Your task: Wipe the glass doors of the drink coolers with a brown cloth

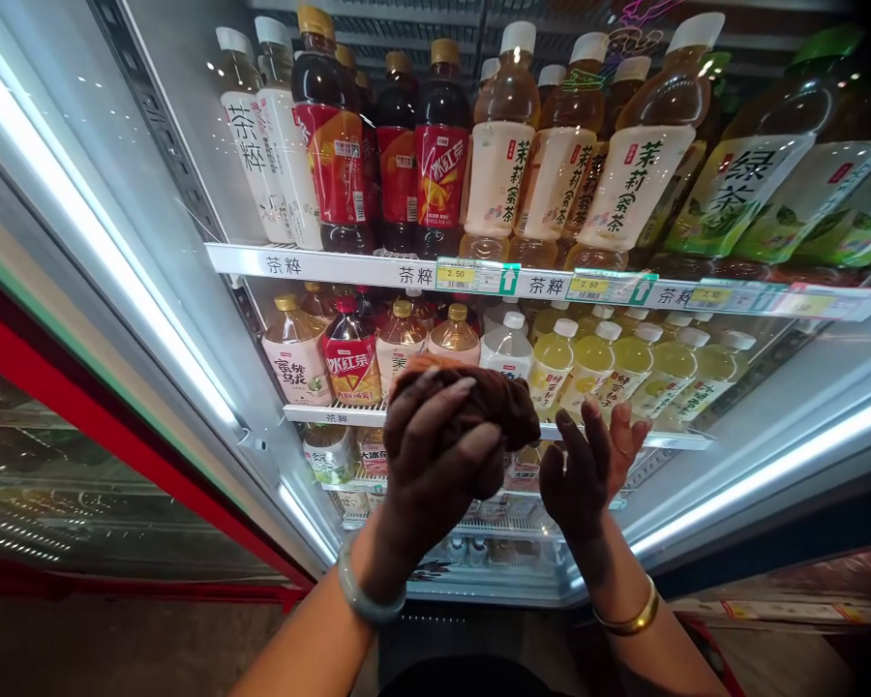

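Two bare hands are raised before a lit, white-walled display cooler (189, 97). Left hand (435, 445), wearing a pale green bangle (367, 605): fingers curled tightly around a crumpled brown cloth (512, 402). Right hand (581, 479), wearing a gold-coloured bangle (635, 620): fingers spread and loosely bent, nothing seen in them. Cloth position: in front of the middle shelf (367, 419); contact with anything behind it cannot be judged.

Handling judgement: the cloth is best gripped as a compact wad, loose ends tucked in, clear of the bottle caps; the free right hand can steady or refold it.

Containers: the upper white-edged shelf (363, 268) carries gold-capped, red-labelled plastic bottles of dark drink (330, 145), white-capped, pale-labelled bottles of amber drink (504, 145), and green-labelled bottles (747, 184). Below, white-capped clear bottles of yellow drink (552, 368) stand in a row. All appear capped.
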{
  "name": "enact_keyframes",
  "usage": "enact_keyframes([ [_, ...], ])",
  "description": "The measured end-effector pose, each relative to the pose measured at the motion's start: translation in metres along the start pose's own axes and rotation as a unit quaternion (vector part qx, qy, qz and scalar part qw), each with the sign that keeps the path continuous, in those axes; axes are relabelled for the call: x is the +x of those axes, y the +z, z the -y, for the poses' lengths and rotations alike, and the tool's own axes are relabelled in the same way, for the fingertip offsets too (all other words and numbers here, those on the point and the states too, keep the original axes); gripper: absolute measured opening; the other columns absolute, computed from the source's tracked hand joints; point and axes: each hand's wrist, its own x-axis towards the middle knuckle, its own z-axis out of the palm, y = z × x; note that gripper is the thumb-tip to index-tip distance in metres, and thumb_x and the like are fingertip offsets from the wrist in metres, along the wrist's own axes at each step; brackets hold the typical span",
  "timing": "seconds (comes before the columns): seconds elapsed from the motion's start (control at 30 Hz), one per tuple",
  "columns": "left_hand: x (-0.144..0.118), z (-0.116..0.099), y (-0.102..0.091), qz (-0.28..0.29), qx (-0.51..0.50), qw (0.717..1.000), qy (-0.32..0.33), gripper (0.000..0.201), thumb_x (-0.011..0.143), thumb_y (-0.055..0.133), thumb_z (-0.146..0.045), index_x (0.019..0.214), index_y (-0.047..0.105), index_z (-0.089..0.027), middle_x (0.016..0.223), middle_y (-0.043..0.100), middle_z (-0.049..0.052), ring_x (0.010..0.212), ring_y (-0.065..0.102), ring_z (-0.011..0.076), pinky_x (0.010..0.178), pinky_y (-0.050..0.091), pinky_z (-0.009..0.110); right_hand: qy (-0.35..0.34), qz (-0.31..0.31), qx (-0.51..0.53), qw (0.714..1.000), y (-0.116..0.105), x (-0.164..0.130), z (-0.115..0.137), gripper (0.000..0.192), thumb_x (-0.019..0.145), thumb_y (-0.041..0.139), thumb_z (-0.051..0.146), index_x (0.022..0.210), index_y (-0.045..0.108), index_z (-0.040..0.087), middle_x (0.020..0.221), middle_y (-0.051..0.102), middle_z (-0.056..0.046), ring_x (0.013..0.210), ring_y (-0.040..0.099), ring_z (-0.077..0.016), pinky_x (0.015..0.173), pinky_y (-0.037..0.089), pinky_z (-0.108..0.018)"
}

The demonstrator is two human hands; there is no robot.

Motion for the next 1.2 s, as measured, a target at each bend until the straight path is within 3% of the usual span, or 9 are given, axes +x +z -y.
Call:
enact_keyframes([
  [0.1,-0.005,-0.002,0.003,0.001,-0.007,1.0,-0.003,0.016,0.088,0.077,-0.027,0.102,0.072,-0.029,0.136,0.063,0.004,0.139,0.049,0.0279,0.119,0.047,0.056,0.002,-0.004,-0.006,1.0,0.002,-0.001,0.0,0.048,0.098,0.054,0.029,0.146,0.053,0.031,0.154,0.056,-0.009,0.16,0.031,-0.0351,0.127,0.021,-0.072],
  [0.27,-0.028,-0.009,0.012,0.113,-0.091,0.987,0.075,0.015,0.091,0.074,-0.02,0.104,0.073,-0.025,0.128,0.069,0.003,0.131,0.055,0.0216,0.121,0.047,0.049,-0.006,-0.015,-0.026,1.0,0.005,-0.002,-0.002,0.046,0.098,0.058,0.032,0.143,0.054,0.034,0.151,0.058,-0.007,0.159,0.034,-0.0322,0.128,0.024,-0.068],
  [0.47,0.005,0.01,-0.014,0.008,-0.012,1.0,0.007,0.01,0.089,0.076,-0.026,0.099,0.072,-0.025,0.134,0.061,0.006,0.14,0.049,0.029,0.118,0.048,0.056,-0.015,-0.003,-0.016,1.0,0.002,0.004,0.0,0.055,0.096,0.056,0.024,0.15,0.048,0.031,0.153,0.056,-0.008,0.161,0.027,-0.0298,0.13,0.019,-0.064],
  [0.53,-0.002,0.009,-0.015,0.014,-0.006,1.0,-0.004,0.011,0.089,0.076,-0.026,0.099,0.072,-0.027,0.132,0.062,0.005,0.139,0.05,0.0285,0.117,0.048,0.055,-0.015,-0.004,-0.014,1.0,0.002,0.004,0.001,0.056,0.096,0.056,0.024,0.151,0.047,0.031,0.153,0.056,-0.008,0.162,0.027,-0.0296,0.131,0.018,-0.063],
  [0.7,-0.041,-0.001,-0.003,0.102,-0.064,0.992,0.027,0.016,0.093,0.071,-0.023,0.107,0.072,-0.029,0.133,0.067,0.004,0.136,0.052,0.0248,0.12,0.047,0.056,0.041,0.004,0.025,0.999,-0.005,0.013,0.018,0.053,0.097,0.053,0.024,0.149,0.048,0.033,0.158,0.05,-0.007,0.162,0.024,-0.0327,0.129,0.013,-0.071],
  [0.8,-0.033,0.003,-0.008,0.072,-0.056,0.996,0.02,0.012,0.093,0.071,-0.026,0.105,0.072,-0.028,0.133,0.065,0.005,0.138,0.051,0.0265,0.119,0.047,0.057,0.072,0.019,0.08,0.994,-0.01,0.026,0.042,0.05,0.098,0.051,0.022,0.147,0.052,0.032,0.165,0.042,-0.007,0.162,0.023,-0.0349,0.129,0.01,-0.072],
  [0.93,-0.016,0.014,-0.024,0.013,-0.003,1.0,-0.007,0.014,0.089,0.078,-0.028,0.101,0.071,-0.026,0.132,0.061,0.007,0.14,0.048,0.0286,0.118,0.048,0.054,0.015,0.037,0.105,0.994,-0.001,0.032,0.07,0.05,0.096,0.056,0.018,0.145,0.055,0.031,0.161,0.049,-0.004,0.162,0.026,-0.0257,0.135,0.011,-0.056],
  [1.07,-0.039,0.016,-0.031,0.055,-0.002,0.998,-0.008,0.016,0.088,0.078,-0.02,0.1,0.071,-0.026,0.128,0.063,0.006,0.138,0.049,0.0269,0.119,0.046,0.053,-0.015,0.03,0.094,0.995,0.013,0.026,0.08,0.037,0.097,0.058,0.021,0.133,0.062,0.028,0.149,0.062,-0.002,0.163,0.023,-0.0201,0.137,0.001,-0.048],
  [1.2,-0.055,0.033,-0.046,0.081,-0.016,0.996,0.016,0.016,0.087,0.078,-0.019,0.101,0.073,-0.025,0.128,0.063,0.006,0.136,0.052,0.0277,0.118,0.047,0.055,0.0,0.033,0.113,0.993,0.012,0.026,0.087,0.029,0.096,0.057,0.018,0.121,0.066,0.029,0.155,0.057,0.0,0.163,0.022,-0.0212,0.137,0.003,-0.051],
])
